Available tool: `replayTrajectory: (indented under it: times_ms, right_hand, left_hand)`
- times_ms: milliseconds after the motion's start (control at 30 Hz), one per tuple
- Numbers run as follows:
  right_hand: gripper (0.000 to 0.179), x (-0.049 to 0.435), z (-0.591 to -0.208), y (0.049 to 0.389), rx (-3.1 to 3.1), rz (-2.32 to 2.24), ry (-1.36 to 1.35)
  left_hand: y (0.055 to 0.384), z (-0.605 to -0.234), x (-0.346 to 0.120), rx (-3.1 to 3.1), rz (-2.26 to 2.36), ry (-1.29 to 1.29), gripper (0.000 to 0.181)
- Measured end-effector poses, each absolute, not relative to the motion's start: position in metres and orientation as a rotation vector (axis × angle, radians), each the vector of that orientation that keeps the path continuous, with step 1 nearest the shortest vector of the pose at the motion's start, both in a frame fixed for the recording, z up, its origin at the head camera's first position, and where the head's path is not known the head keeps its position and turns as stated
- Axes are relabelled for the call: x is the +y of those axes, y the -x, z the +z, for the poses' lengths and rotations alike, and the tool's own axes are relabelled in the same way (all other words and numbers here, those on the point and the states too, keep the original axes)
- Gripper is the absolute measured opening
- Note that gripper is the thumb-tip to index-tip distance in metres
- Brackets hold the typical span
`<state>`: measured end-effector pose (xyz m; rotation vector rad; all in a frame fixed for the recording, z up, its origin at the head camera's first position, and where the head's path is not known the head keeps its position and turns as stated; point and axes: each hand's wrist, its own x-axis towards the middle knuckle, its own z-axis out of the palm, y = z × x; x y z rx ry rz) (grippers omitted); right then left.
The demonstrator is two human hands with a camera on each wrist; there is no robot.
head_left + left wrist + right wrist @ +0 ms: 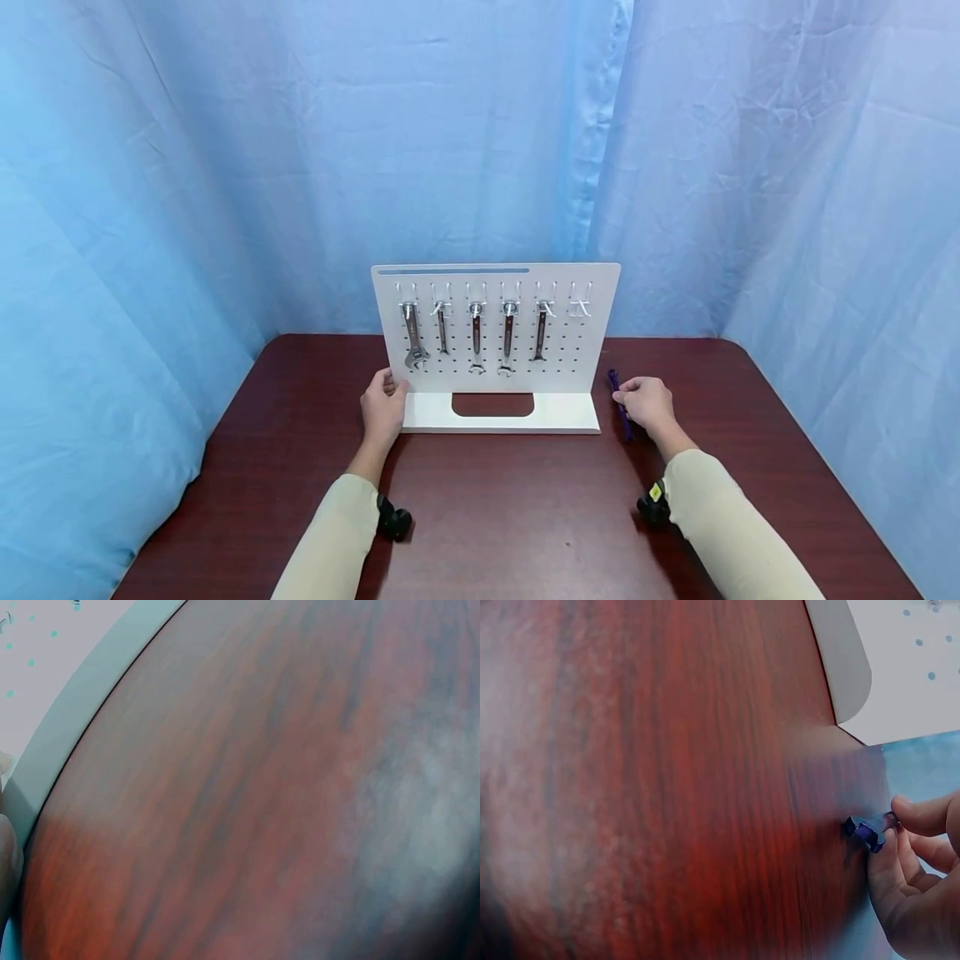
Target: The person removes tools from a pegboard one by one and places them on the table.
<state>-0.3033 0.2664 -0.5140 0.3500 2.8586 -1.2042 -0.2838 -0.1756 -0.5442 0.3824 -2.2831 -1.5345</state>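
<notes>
My right hand (648,402) pinches a purple wrench (620,405) between thumb and fingers, to the right of a white pegboard stand (577,412). In the right wrist view the wrench's open-ended jaw (864,832) points towards the camera, close to the tabletop; whether it touches the wood I cannot tell. At the stand's lower left edge my left hand (384,407) grips the board, thumb in front and the other fingers partly hidden. From the board's hooks hang an adjustable wrench (413,337) at the far left and several silver wrenches (476,333) beside it.
A dark red-brown wooden table (495,500) carries the stand near its far edge. Another clear hook (581,304) is fixed at the board's right end. Blue curtains (465,150) hang behind and on both sides.
</notes>
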Motion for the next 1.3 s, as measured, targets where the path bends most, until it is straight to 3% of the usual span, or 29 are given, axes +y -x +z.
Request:
replayTrajectory:
  times_ms: [767, 1300]
  right_hand:
    - [0.015, 0.260, -0.512, 0.304, 3.062, -0.927, -0.300]
    - [0.021, 0.256, -0.516, 0.299, 3.096, -0.996, -0.319]
  left_hand:
    - [0.286, -0.539, -0.174, -2.268, -1.549, -0.360, 0.039]
    - [0.282, -0.545, -0.175, -2.260, -1.546, -0.360, 0.040]
